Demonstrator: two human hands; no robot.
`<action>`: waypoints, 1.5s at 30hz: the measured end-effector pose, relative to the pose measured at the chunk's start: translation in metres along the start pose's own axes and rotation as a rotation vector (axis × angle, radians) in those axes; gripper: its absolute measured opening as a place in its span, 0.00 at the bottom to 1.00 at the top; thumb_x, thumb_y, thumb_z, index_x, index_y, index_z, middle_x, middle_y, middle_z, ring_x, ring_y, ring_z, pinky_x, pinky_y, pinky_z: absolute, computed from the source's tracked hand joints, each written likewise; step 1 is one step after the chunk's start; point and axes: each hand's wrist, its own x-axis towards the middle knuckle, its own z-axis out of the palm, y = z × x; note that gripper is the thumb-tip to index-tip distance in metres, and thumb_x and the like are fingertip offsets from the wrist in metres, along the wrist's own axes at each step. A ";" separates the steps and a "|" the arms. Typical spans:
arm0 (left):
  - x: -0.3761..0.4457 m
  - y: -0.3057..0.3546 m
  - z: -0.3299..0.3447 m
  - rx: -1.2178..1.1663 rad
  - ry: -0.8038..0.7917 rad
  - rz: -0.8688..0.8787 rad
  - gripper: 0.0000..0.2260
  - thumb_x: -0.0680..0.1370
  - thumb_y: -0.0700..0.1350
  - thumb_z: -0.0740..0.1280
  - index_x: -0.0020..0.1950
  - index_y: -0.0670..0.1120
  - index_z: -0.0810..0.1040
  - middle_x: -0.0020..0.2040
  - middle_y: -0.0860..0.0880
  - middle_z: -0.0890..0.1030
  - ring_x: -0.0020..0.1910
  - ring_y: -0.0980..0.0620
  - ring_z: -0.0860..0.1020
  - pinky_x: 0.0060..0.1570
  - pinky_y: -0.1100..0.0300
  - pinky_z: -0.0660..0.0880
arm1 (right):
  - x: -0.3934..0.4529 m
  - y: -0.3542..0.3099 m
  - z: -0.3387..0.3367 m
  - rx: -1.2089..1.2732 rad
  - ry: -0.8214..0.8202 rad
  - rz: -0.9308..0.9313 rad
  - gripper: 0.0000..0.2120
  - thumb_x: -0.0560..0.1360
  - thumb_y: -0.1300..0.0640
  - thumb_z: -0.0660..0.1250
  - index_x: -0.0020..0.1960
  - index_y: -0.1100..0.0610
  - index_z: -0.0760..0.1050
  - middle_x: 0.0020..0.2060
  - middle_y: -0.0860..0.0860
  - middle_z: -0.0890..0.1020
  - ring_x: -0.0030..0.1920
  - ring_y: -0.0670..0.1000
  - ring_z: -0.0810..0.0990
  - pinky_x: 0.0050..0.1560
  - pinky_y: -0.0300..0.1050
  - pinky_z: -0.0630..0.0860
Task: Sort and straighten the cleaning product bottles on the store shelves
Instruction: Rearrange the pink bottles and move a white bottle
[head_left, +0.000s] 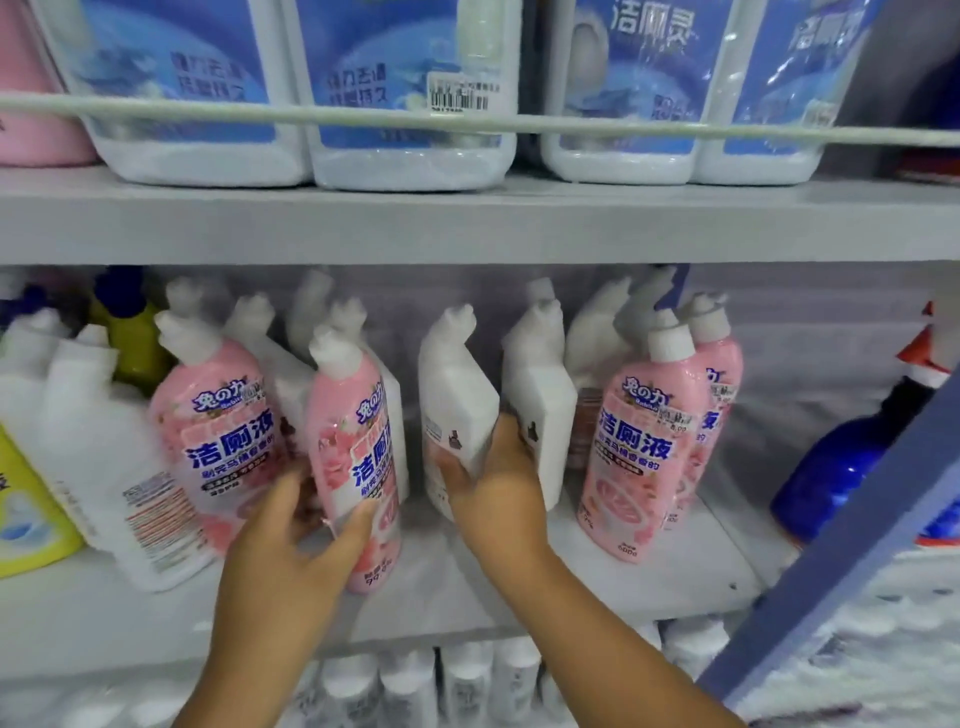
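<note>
Both hands are already gripping: left hand (306, 525) fingers wrap the tilted pink bottle (358, 457), right hand (498, 483) holds the backwards white bottle (454, 405) just right of it, both leaning left.

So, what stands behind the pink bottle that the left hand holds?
Behind the pink bottle in the left hand, white angled caps of more bottles show, so further rows stand there. Their bodies and labels are mostly covered, so their number and colour stay unknown.

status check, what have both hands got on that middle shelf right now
Left hand grips pink-label bottle, tilted. Right hand grips white bottle, label turned away. Neighbouring white bottle crowds right hand.
</note>
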 end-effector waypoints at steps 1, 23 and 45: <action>0.000 0.000 0.003 -0.002 0.001 0.001 0.20 0.73 0.47 0.78 0.56 0.69 0.77 0.52 0.62 0.85 0.50 0.61 0.84 0.52 0.54 0.79 | 0.008 0.004 0.004 -0.006 -0.048 0.037 0.24 0.75 0.46 0.72 0.64 0.56 0.68 0.58 0.55 0.81 0.58 0.57 0.80 0.56 0.45 0.74; 0.050 -0.006 0.064 0.174 0.050 0.221 0.19 0.74 0.48 0.75 0.64 0.49 0.78 0.54 0.55 0.81 0.49 0.51 0.82 0.46 0.63 0.78 | 0.026 0.025 -0.028 -0.003 0.199 0.056 0.30 0.72 0.46 0.72 0.70 0.54 0.69 0.63 0.54 0.78 0.64 0.57 0.77 0.64 0.54 0.76; 0.049 -0.007 0.074 0.013 -0.058 0.176 0.35 0.65 0.64 0.75 0.70 0.57 0.71 0.59 0.63 0.74 0.54 0.54 0.81 0.55 0.51 0.81 | -0.042 0.010 -0.121 0.065 0.528 -0.090 0.14 0.76 0.56 0.73 0.61 0.54 0.77 0.55 0.47 0.77 0.52 0.44 0.79 0.53 0.36 0.75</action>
